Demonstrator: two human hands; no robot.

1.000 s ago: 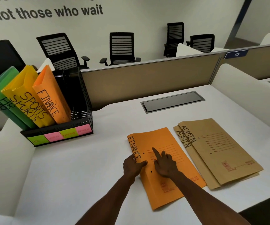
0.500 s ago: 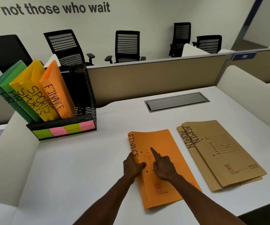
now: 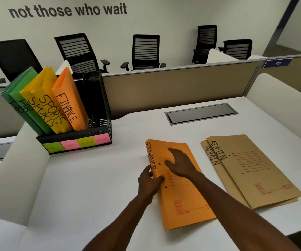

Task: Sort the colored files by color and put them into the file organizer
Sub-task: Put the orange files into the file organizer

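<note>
An orange FINANCE file point(image 3: 184, 198) lies flat on the white desk point(image 3: 84, 187). My left hand point(image 3: 148, 180) pinches its left spine edge, thumb on top. My right hand point(image 3: 180, 163) rests flat on the cover with spread fingers. Two brown ADMIN files point(image 3: 251, 171) lie stacked to the right. The black file organizer point(image 3: 99, 109) stands at the back left. It holds two green HR files point(image 3: 19, 98), two yellow SPORTS files point(image 3: 44, 102) and one orange FINANCE file point(image 3: 70, 104). Its rightmost slot shows no file.
Coloured labels point(image 3: 77, 143) run along the organizer's front. A grey cable hatch point(image 3: 200, 114) is set into the desk behind the files. Beige partitions point(image 3: 164, 86) close the back, a white divider point(image 3: 280, 98) the right. Black office chairs stand beyond.
My right hand went from pointing with one finger to lying flat with spread fingers, further up the cover. My left hand's grip shifted onto the file's spine edge. The camera moved closer.
</note>
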